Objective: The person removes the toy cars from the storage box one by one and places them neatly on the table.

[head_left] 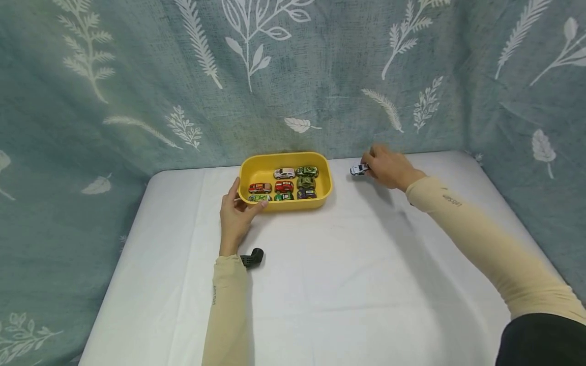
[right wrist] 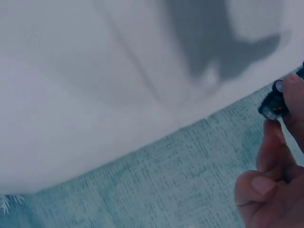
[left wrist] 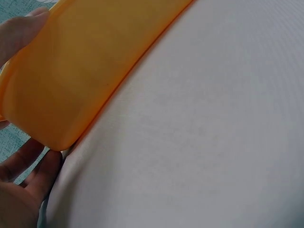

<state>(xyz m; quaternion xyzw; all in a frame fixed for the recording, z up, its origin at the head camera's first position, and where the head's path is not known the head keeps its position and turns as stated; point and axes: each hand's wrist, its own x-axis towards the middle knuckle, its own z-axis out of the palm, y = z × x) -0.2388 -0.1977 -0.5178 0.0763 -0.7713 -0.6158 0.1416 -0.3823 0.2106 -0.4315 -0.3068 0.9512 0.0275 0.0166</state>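
A yellow bin [head_left: 293, 205] stands near the far edge of the white table, with several small toy cars lying inside, among them a white one [head_left: 284, 173] and a red one [head_left: 284, 186]. My left hand [head_left: 234, 217] grips its left front corner, thumb over the front rim and fingers round the left side. In the left wrist view the outer wall [left wrist: 90, 61] of the bin fills the upper left. To the right of the bin, my right hand [head_left: 388, 166] pinches a white and dark toy car [head_left: 359, 170] over the table; the right wrist view shows it mostly in shadow.
The white tabletop [head_left: 320, 279] ends at a green leaf-patterned curtain [head_left: 293, 112] just behind the bin. A black wrist piece [head_left: 252, 258] sticks out beside my left wrist. The right forearm's shadow [head_left: 416, 249] falls across the table.
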